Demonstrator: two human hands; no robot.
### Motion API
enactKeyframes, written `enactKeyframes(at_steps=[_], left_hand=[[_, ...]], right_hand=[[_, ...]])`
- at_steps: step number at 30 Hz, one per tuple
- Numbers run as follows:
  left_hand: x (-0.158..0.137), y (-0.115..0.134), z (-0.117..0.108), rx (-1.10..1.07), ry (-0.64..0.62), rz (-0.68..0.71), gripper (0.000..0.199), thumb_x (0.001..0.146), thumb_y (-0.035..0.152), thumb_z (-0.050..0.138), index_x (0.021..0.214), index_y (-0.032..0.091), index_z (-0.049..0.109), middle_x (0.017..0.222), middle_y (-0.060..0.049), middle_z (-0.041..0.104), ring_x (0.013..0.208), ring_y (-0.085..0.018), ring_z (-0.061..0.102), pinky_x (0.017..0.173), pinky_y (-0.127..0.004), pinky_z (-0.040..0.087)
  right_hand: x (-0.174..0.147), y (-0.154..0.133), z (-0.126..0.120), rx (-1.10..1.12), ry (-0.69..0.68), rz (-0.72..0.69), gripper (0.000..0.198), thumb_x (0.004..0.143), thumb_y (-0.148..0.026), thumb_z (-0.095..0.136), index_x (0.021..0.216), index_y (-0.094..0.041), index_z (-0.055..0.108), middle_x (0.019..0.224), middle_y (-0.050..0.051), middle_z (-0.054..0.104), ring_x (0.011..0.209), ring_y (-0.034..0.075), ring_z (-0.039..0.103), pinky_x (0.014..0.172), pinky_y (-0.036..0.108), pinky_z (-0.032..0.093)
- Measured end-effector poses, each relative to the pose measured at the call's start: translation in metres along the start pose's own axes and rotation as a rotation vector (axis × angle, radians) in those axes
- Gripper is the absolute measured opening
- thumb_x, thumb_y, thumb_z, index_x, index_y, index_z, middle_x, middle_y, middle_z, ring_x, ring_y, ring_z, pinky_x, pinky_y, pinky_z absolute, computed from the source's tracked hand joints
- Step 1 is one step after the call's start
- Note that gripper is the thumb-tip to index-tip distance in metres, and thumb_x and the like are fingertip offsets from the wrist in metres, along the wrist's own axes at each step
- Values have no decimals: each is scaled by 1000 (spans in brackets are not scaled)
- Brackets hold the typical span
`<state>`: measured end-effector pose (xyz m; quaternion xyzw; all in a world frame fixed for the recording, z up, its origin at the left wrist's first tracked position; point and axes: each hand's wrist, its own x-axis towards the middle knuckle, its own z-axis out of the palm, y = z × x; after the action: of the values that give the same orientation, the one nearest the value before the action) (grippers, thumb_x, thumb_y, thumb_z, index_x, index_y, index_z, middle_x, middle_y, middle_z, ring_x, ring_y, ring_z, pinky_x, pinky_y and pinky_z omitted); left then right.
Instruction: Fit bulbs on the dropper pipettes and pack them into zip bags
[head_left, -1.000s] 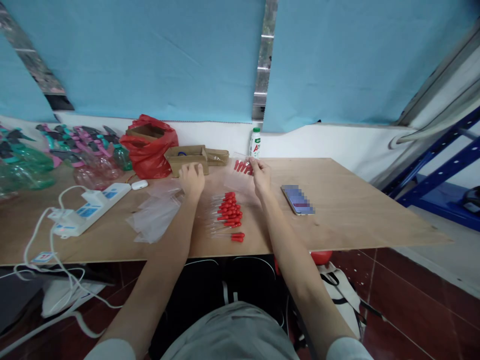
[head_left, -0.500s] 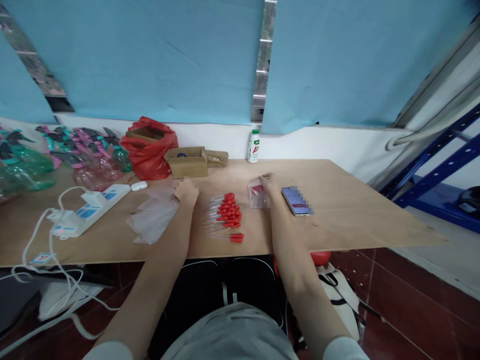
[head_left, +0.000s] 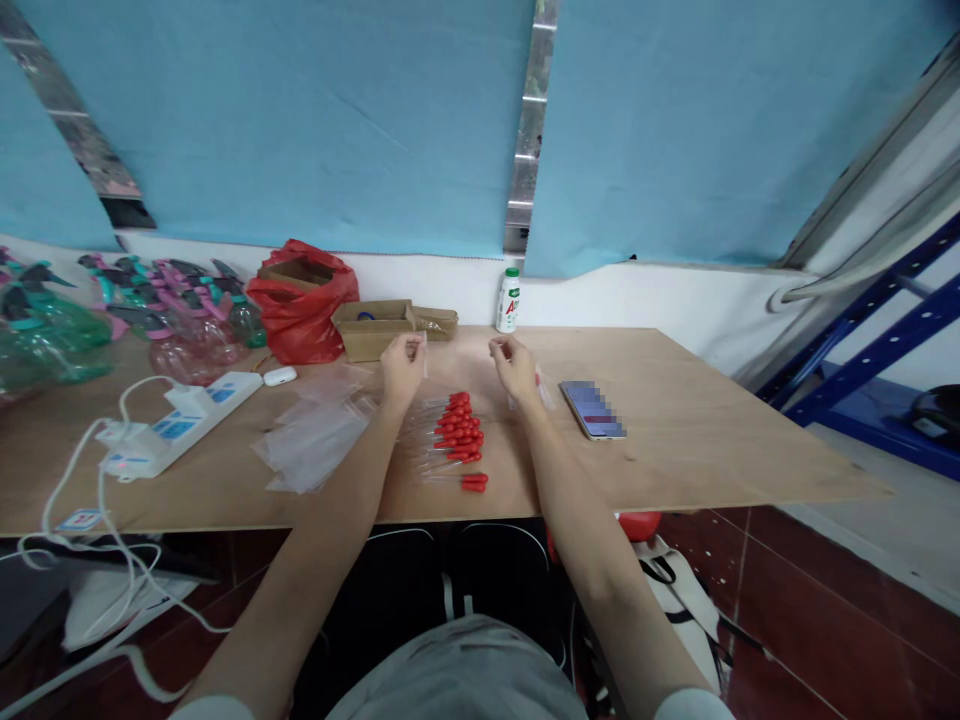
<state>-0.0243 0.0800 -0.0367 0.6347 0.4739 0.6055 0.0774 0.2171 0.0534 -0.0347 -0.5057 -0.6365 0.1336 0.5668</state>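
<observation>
Left hand (head_left: 403, 370): fingers pinched on a thin clear bag (head_left: 424, 356), seen nearly edge-on. Right hand (head_left: 514, 370) about level with it, a gap between the 2. Right fingers curled inward, thumb side toward the left hand; cannot tell whether the tips meet or hold anything.

Droppers (head_left: 459, 430), red bulbs to the right, clear stems to the left: heaped on the worktop (head_left: 697, 440), nearer the body than the fingers, between the 2 forearms. 2 droppers lie just apart from the heap, on its near side.

Packed bag (head_left: 546, 388), some red inside: just right of the right fingers, partly hidden by hand and wrist. Flat bags (head_left: 307, 445): overlapping, left of the left fingers and nearer the body.

Phone (head_left: 589, 408): right of the right fingers, nearer the body. White bottle (head_left: 508, 302): upright, beyond the right fingers. Cardboard box (head_left: 371, 333): just beyond the left fingers, to their left.
</observation>
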Motion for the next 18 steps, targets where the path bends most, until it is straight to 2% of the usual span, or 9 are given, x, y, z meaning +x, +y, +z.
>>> enactKeyframes(at_steps=[2, 4, 7, 10, 13, 18], left_hand=[[-6, 11, 11, -170, -82, 36, 15, 91, 36, 72, 95, 21, 72, 90, -6, 76, 77, -19, 70, 78, -33, 58], [-11, 21, 18, -373, -228, -2, 25, 88, 44, 76, 95, 20, 71, 87, -5, 75, 72, -18, 70, 69, -31, 57], [-15, 31, 20, -570, -275, -83, 37, 84, 54, 79, 93, 19, 71, 85, -5, 75, 72, -18, 70, 68, -31, 59], [-16, 34, 17, -593, -254, -100, 40, 81, 57, 83, 86, 18, 73, 82, -6, 75, 78, -20, 72, 72, -33, 61], [-16, 34, 15, -602, -285, -113, 41, 78, 56, 87, 85, 18, 73, 81, -6, 76, 77, -20, 73, 73, -34, 61], [-17, 30, 15, -590, -317, -106, 42, 78, 56, 86, 88, 18, 73, 78, -5, 76, 70, -19, 72, 71, -34, 61]], right_hand=[[-6, -10, 9, 89, -140, -77, 33, 100, -47, 59, 106, -19, 74, 93, 4, 77, 81, 20, 67, 79, 31, 52], [-12, -21, 16, 131, -248, -148, 32, 100, -48, 62, 112, -21, 75, 97, 3, 79, 83, 18, 68, 77, 29, 52], [-18, -30, 22, 181, -297, -209, 31, 101, -47, 63, 115, -23, 75, 103, 4, 80, 87, 18, 71, 78, 29, 52], [-19, -31, 25, 222, -277, -197, 35, 94, -49, 73, 118, -23, 74, 102, 4, 81, 86, 20, 73, 77, 30, 53], [-18, -28, 25, 272, -262, -165, 40, 92, -48, 77, 122, -23, 71, 96, 4, 82, 86, 21, 75, 78, 31, 54], [-18, -23, 26, 314, -259, -143, 27, 99, -45, 63, 105, -20, 72, 89, 5, 80, 81, 20, 75, 79, 30, 55]])
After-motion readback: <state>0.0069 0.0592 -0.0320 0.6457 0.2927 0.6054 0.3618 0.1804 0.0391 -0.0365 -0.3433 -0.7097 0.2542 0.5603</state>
